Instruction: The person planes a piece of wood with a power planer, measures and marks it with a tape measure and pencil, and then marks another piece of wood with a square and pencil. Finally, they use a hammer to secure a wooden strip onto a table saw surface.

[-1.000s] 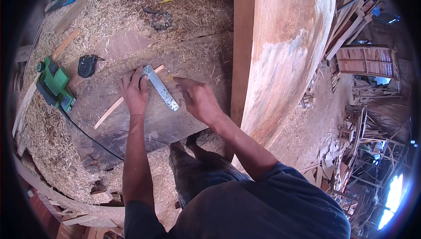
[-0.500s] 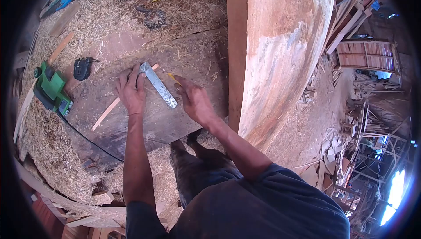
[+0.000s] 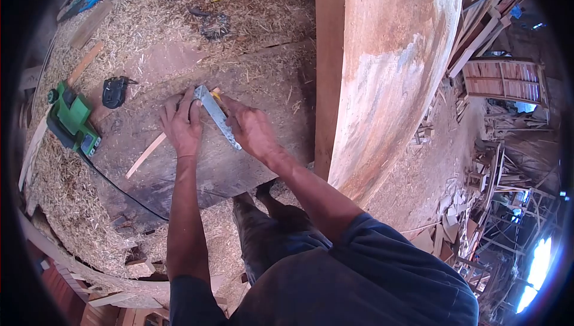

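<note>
My left hand (image 3: 181,124) presses down with its fingers closed around the top end of a flat silver metal square (image 3: 216,115) and a thin wooden strip (image 3: 145,156). The square's blade slants across the strip towards my right hand. Part of the strip is hidden under the left hand, and its far end shows just past the square. My right hand (image 3: 252,130) is closed on a yellow pencil (image 3: 216,95), its point at the square's edge near the strip's far end.
A green power tool (image 3: 73,120) with a black cord lies left on the wooden board (image 3: 227,173), beside a black battery-like block (image 3: 115,92). Wood shavings (image 3: 66,176) surround it. A large curved wooden slab (image 3: 382,87) stands at right. Scrap timber lies beyond.
My right hand has moved left with the pencil, bringing it to the square's edge by the strip's far end. The left hand stays on the square and strip.
</note>
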`<action>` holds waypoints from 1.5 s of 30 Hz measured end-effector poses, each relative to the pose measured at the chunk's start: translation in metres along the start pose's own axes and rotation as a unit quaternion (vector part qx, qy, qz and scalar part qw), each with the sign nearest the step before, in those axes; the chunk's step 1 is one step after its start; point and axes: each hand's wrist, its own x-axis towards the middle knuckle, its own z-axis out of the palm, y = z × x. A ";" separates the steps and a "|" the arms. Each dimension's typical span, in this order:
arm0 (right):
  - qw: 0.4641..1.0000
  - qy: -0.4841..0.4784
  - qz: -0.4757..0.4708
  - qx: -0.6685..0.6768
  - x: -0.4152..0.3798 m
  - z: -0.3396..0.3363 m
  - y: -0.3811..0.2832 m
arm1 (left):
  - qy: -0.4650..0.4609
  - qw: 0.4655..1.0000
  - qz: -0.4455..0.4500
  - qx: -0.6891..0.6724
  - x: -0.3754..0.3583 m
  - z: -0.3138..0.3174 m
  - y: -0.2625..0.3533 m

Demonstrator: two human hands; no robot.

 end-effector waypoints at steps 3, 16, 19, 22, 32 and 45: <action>0.998 -0.032 -0.032 -0.037 0.004 -0.006 0.001 | 0.013 1.000 0.016 -0.002 -0.002 0.001 -0.002; 0.993 -0.069 0.098 -0.005 -0.167 -0.169 -0.092 | 0.000 0.999 0.008 0.035 0.012 -0.005 -0.026; 0.971 0.026 0.190 0.142 -0.262 -0.202 -0.063 | -0.024 0.967 -0.233 0.101 0.013 -0.042 -0.031; 0.885 0.211 0.281 0.305 -0.338 -0.221 -0.034 | -0.044 0.916 -0.369 0.149 -0.013 -0.056 -0.055; 0.762 0.450 0.063 0.461 -0.331 -0.238 -0.146 | -0.404 0.896 -0.014 -0.183 -0.276 -0.089 -0.087; 0.800 0.241 -0.448 0.319 -0.215 -0.276 -0.360 | -0.358 0.914 0.046 -0.187 0.082 -0.131 -0.036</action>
